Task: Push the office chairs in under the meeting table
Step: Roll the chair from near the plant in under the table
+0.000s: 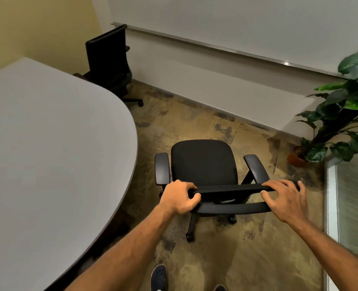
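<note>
A black office chair (204,162) with armrests stands on the carpet to the right of the grey meeting table (48,154), apart from its curved edge. I look down on it from behind. My left hand (179,199) grips the left end of the backrest's top edge. My right hand (285,198) rests on the right end of that edge, fingers curled over it. A second black chair (109,61) sits at the far end of the table, its seat partly under the tabletop.
A potted plant (341,114) stands at the right by the wall. A white wall with a metal rail runs along the back. A light panel (350,206) borders the right side. My shoes (159,278) show on the patterned carpet.
</note>
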Available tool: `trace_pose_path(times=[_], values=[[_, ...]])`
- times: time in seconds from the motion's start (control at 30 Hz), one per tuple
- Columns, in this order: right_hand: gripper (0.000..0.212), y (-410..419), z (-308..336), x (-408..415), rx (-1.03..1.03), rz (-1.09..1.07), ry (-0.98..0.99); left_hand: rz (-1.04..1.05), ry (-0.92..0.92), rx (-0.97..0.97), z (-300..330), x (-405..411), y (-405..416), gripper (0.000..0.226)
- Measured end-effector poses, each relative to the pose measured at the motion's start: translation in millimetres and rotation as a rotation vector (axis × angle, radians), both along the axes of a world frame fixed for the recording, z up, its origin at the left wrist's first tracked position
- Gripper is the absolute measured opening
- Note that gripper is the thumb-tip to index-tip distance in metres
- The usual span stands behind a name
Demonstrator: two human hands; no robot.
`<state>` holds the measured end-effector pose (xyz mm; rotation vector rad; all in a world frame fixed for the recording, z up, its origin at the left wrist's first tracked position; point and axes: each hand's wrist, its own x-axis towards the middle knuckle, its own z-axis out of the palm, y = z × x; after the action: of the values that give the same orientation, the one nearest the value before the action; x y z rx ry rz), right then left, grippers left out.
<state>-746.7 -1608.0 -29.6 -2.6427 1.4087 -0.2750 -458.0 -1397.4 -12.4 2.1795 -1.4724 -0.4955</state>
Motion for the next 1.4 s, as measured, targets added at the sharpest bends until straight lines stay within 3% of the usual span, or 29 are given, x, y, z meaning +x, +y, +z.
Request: trace_pose_path(times=[0.2, 0.37, 0.73, 1.17, 1.4], values=[[0.02, -27.5, -3.4, 10.1, 0.017, 0.118, 0.005, 0.172, -0.016, 0.016, 4.6, -22.0, 5.1, 0.047], [0.029, -61.9, -2.7, 39.3, 0.031, 0.243, 0.006, 0.266, -0.037, 0.041, 7.0, -22.5, 0.5, 0.039], [0.042, -172.0, 1.6, 165.5, 0.062, 0.605, 0.057, 0.336, 0.009, 0.188, -3.7, 8.9, -45.3, 0.061], [0.037, -259.1, 7.9, 304.5, 0.002, 0.965, 0.086, 0.588, 0.103, 0.177, -2.1, 43.8, -103.4, 0.056], [0.047, -327.8, 20.1, 395.9, 0.071, 1.373, 0.224, 0.779, 0.1, 0.183, 3.6, 43.0, -153.4, 0.051]])
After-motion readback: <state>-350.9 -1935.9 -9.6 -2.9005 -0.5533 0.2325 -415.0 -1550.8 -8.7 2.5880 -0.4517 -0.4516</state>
